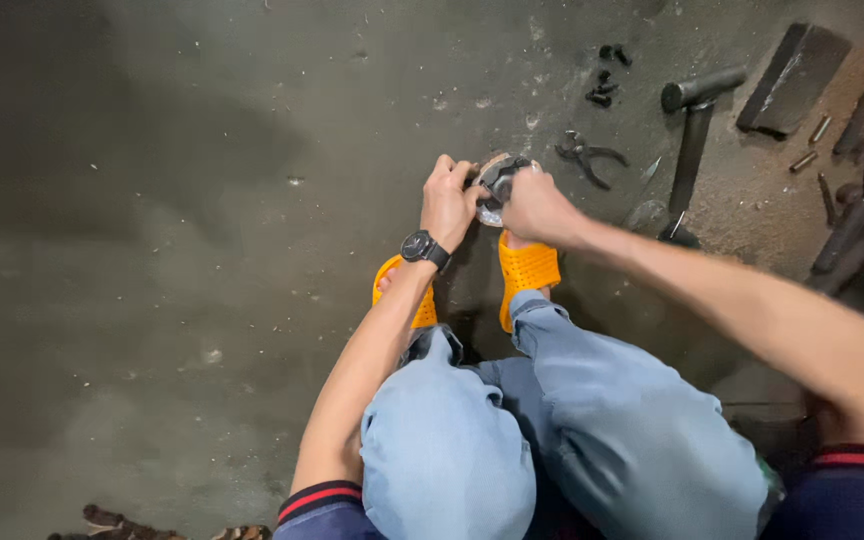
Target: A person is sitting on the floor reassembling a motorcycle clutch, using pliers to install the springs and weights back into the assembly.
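Two hands clamp one round metal part (501, 185) just above the floor (202, 200), ahead of the orange sandals (528, 268): left hand (448, 203) braces its rim, right hand (538, 208) covers the far side. Steady counter-pressure looks wise; pliers (588, 157) and hammer (694, 125) lie near

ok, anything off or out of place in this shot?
Nothing damaged or spilled. Tools lie loose on the gritty concrete floor: pliers, a hammer and small bolts scattered near the feet. Both hands, left hand and right hand, grip a round metal part just above open orange sandals.
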